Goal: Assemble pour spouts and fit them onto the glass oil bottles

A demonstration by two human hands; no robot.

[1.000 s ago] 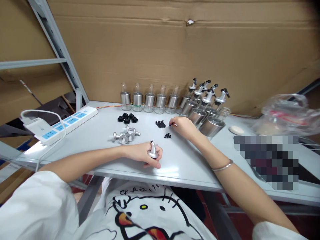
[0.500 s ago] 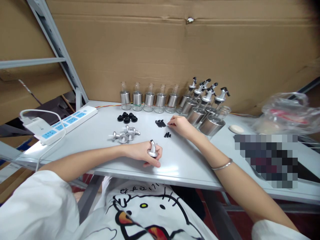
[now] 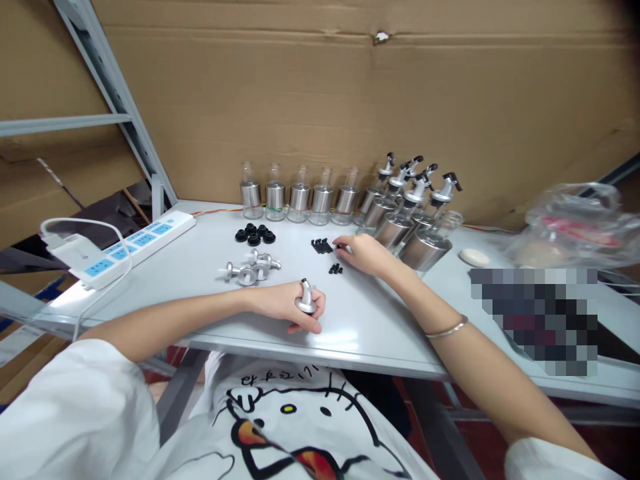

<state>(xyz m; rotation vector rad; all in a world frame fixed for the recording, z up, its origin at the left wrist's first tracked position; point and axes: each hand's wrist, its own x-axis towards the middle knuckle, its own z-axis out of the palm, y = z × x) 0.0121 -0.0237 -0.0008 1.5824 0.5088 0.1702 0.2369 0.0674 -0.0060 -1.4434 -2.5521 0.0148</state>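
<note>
My left hand (image 3: 285,307) is closed around a silver pourer spout (image 3: 307,299) with a black tip, which stands up out of the fist near the table's front edge. Further back, my right hand (image 3: 363,252) pinches a small black flip cap (image 3: 341,247), mostly hidden by the fingers. Beside those fingertips lies a row of black flip caps (image 3: 321,246). Nearer to me is a small cluster of short black plugs (image 3: 335,269). Several silver pourer spouts (image 3: 253,268) lie to the left, with black rubber stoppers (image 3: 255,234) grouped behind them.
Glass bottles with steel sleeves (image 3: 300,197) line the back of the table. Bottles fitted with pourers (image 3: 425,247) crowd the back right. A white power strip (image 3: 135,247) lies at left. On the right are a white oval object (image 3: 474,257) and a clear plastic bag (image 3: 575,227).
My right hand has shifted slightly at the row of flip caps, and a black piece now shows between its fingertips. My left hand keeps its hold on the pourer spout.
</note>
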